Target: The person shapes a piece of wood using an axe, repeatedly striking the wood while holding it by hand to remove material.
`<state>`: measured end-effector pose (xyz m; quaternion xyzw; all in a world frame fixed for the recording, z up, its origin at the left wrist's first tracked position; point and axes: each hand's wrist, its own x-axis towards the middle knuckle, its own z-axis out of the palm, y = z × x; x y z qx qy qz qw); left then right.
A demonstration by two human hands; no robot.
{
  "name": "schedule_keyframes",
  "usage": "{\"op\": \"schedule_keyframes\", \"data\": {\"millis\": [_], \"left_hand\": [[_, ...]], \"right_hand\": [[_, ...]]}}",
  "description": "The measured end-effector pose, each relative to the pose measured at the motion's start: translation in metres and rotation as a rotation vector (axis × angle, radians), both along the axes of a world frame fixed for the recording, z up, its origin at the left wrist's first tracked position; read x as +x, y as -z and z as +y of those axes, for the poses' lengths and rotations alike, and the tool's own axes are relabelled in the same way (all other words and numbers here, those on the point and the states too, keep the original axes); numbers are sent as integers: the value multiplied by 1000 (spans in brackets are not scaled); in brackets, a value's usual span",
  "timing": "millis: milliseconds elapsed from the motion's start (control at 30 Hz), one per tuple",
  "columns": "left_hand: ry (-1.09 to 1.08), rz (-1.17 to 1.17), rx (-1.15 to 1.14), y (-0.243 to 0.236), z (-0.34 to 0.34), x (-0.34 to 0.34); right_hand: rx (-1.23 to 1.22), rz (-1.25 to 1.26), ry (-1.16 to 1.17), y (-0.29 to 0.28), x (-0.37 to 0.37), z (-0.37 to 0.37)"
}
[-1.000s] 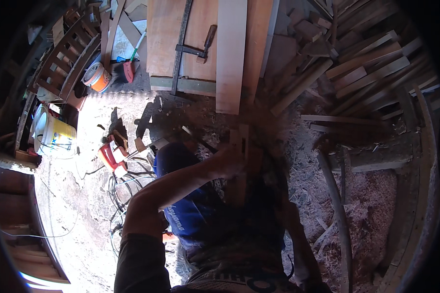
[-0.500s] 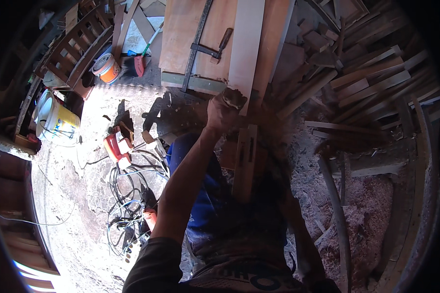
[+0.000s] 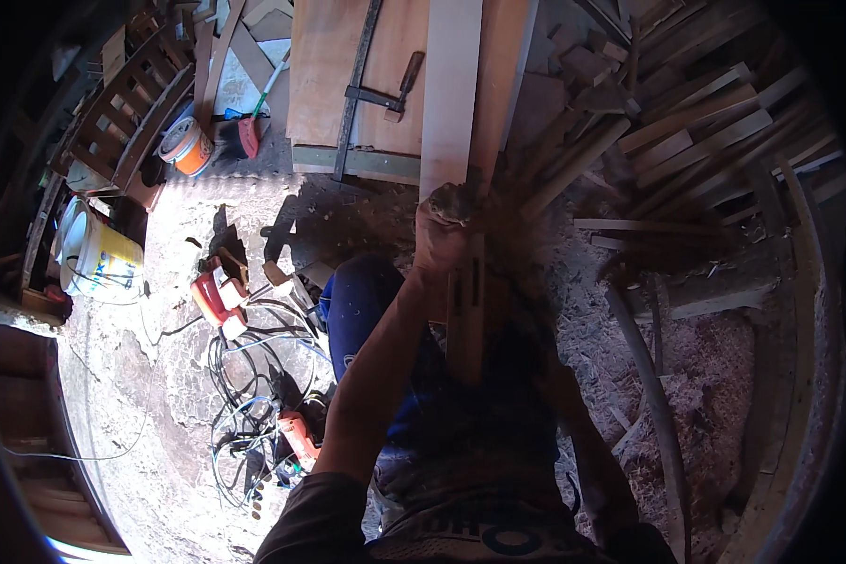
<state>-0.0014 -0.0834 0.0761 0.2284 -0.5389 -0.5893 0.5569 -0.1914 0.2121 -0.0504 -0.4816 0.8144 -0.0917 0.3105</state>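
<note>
My left hand (image 3: 440, 242) is closed in a fist, with a rough brown lump (image 3: 451, 201) at its top; what that is stays unclear. Behind the fist, a long pale board (image 3: 451, 103) runs away from me. Nearer, a narrow wooden piece (image 3: 465, 343) with slots cut in it lies between my legs, close beside my left wrist. My right hand (image 3: 550, 371) hangs low by my right thigh in deep shadow, its fingers hidden.
A bar clamp (image 3: 378, 96) lies on a wide wooden panel (image 3: 320, 103) ahead. Timber offcuts (image 3: 696, 141) pile up at right. At left are a tangle of cables (image 3: 240, 376), a red power tool (image 3: 218, 296), an orange bucket (image 3: 186, 148) and a white-yellow bucket (image 3: 108, 258).
My left fist has moved right and toward me, now covering part of the slotted wooden piece. The whole view has shifted slightly, so the background sits further left. My right arm barely differs.
</note>
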Motion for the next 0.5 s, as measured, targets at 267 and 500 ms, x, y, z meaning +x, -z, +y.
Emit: {"op": "schedule_keyframes", "data": {"millis": [267, 500], "left_hand": [[-46, -152, -131, 13, -5, -6], [15, -123, -59, 19, -7, -12]], "right_hand": [[-35, -32, 4, 3, -1, 0], [-47, 4, -11, 3, -1, -1]]}}
